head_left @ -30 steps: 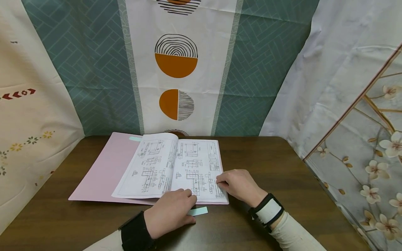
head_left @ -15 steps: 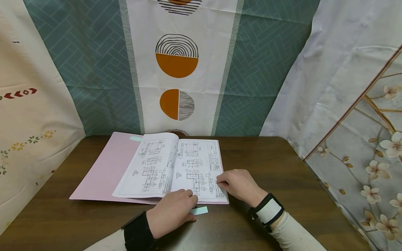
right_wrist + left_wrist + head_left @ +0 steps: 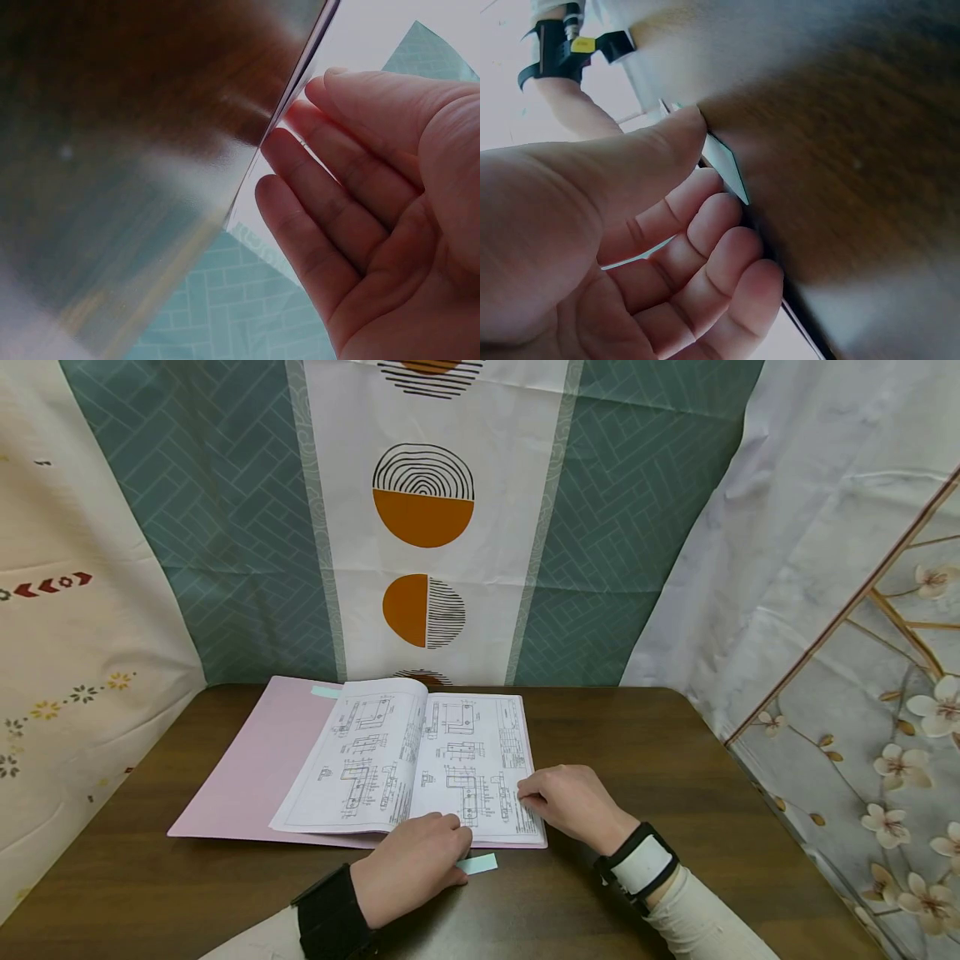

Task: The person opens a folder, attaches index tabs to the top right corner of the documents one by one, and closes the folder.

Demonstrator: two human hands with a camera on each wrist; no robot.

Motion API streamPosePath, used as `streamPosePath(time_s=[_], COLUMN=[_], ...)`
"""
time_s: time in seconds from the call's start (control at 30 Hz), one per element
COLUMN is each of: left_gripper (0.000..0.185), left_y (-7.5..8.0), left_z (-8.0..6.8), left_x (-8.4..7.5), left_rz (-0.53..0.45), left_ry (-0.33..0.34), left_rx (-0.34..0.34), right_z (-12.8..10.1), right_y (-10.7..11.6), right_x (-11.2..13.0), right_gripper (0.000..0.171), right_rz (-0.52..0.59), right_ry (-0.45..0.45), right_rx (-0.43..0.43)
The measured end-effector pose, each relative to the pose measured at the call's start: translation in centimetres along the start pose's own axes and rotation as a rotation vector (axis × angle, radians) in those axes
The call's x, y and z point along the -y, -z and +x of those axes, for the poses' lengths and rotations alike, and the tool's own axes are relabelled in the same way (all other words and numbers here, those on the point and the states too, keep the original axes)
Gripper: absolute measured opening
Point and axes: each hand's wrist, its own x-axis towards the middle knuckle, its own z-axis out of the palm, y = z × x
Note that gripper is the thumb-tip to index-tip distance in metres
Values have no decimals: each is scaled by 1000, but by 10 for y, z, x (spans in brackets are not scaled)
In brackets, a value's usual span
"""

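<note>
An open pink folder (image 3: pixel 247 768) lies on the brown table (image 3: pixel 675 760), with white sheets of technical drawings (image 3: pixel 420 760) spread across it. My left hand (image 3: pixel 450 852) rests at the near edge of the sheets, fingers loosely bent. Its thumb (image 3: pixel 682 127) touches a pale green paper strip (image 3: pixel 480 863) that lies on the table and pokes out to the right of the hand. My right hand (image 3: pixel 527 799) lies on the lower right corner of the right sheet. In the right wrist view its fingertips (image 3: pixel 300 120) meet the sheet's edge (image 3: pixel 300 71).
Patterned cloths hang close behind and on both sides of the table: teal and white (image 3: pixel 423 518) at the back, floral (image 3: pixel 885 710) on the right. A small green tab (image 3: pixel 326 692) sits at the folder's top edge. Bare tabletop lies right of the folder.
</note>
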Motion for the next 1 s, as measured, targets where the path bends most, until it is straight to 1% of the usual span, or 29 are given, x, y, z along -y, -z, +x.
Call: streamPosePath(time_s=[0.2, 0.33, 0.57, 0.67, 0.8, 1.0], left_gripper=[32, 30, 26, 26, 25, 22], left_y=[1, 1, 2, 4, 8, 12], left_z=[0, 1, 0, 0, 2, 4], left_x=[0, 0, -4, -6, -6, -6], left_rz=[-8, -7, 35, 43, 27, -24], left_ry=[-2, 5, -9, -8, 2, -11], left_rx=[4, 21, 14, 24, 46, 55], right_z=[0, 0, 0, 0, 0, 0], right_y=[0, 1, 1, 1, 0, 0], right_x=[0, 1, 1, 1, 0, 0], right_gripper=[11, 11, 9, 10, 9, 9], right_rz=[1, 0, 3, 3, -2, -11], right_ry=[-4, -5, -2, 0, 6, 12], right_rx=[3, 7, 11, 10, 7, 5])
